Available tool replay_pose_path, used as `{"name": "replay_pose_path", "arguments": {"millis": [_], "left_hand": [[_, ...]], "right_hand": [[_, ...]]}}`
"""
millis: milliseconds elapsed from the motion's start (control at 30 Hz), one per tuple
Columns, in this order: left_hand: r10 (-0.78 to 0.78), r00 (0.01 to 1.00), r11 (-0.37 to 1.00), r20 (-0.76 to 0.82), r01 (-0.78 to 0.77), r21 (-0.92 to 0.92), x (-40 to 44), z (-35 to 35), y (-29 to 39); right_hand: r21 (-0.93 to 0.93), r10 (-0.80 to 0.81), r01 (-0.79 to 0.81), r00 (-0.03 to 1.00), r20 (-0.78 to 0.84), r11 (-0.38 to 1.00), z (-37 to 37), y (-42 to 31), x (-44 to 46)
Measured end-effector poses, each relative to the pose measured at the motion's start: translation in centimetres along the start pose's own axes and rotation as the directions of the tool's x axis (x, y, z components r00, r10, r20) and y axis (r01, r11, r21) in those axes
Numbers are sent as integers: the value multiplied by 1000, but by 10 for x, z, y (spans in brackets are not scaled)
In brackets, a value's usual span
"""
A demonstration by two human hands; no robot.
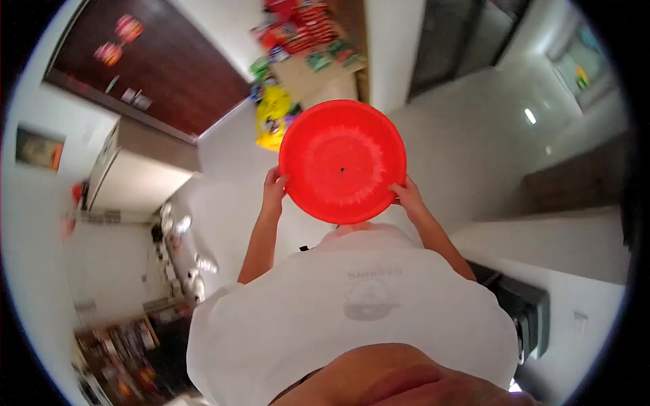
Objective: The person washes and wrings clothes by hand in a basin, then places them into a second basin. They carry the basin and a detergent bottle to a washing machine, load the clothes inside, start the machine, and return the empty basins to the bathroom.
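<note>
A round red basin [342, 162] is held out in front of my white shirt, its inside facing up toward the camera. Pale marks ring its bottom, with a small dark spot near the middle. My left hand [274, 191] grips the rim on the image's left side, fingers partly behind the edge. On the opposite side, my right hand [406, 193] holds the rim with the thumb over it.
A yellow bag [273, 115] stands on the floor beside a box [311, 78] topped with red packages. Shoes [196, 281] line the left wall below a white cabinet [139, 179]. A dark red door [162, 64] is at upper left.
</note>
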State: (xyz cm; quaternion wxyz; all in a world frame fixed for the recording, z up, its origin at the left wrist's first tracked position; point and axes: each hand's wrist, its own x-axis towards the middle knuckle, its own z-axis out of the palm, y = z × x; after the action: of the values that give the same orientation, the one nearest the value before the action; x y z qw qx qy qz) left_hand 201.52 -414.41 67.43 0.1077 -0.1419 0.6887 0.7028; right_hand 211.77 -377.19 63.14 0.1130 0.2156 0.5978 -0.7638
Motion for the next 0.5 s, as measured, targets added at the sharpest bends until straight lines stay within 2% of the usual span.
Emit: {"name": "replay_pose_path", "arguments": {"millis": [33,100,167,233,267,333,400,433,467,500], "left_hand": [[34,987,997,157,-44,61,35,45,24],[22,942,991,335,-65,116,102,135,57],[-105,848,956,520,-58,287,160,229,72],[-196,737,948,647,-27,318,201,321,77],[-195,691,952,697,-37,303,220,363,70],[-214,620,948,755,-55,313,242,442,71],[-228,683,939,693,-34,342,268,514,57],[-235,720,936,653,-12,351,278,540,59],[-171,731,954,661,-46,297,294,562,61],[-175,721,951,670,-53,306,313,577,60]], "right_hand": [[19,-11,13,992,-122,1000,-27,-5,11],[63,-46,70,943,-329,995,-84,-29,23],[32,-42,63,893,-449,998,-141,-42,29],[90,-29,98,818,-575,991,-199,-52,37],[120,-10,108,784,-621,987,-227,-56,45],[122,-13,138,711,-703,983,-279,-58,70],[106,-40,186,646,-762,977,-342,-77,123],[80,-120,280,630,-767,957,-364,-84,155],[58,-193,367,607,-771,928,-384,-88,182],[64,-186,373,597,-781,926,-399,-107,200]]}}
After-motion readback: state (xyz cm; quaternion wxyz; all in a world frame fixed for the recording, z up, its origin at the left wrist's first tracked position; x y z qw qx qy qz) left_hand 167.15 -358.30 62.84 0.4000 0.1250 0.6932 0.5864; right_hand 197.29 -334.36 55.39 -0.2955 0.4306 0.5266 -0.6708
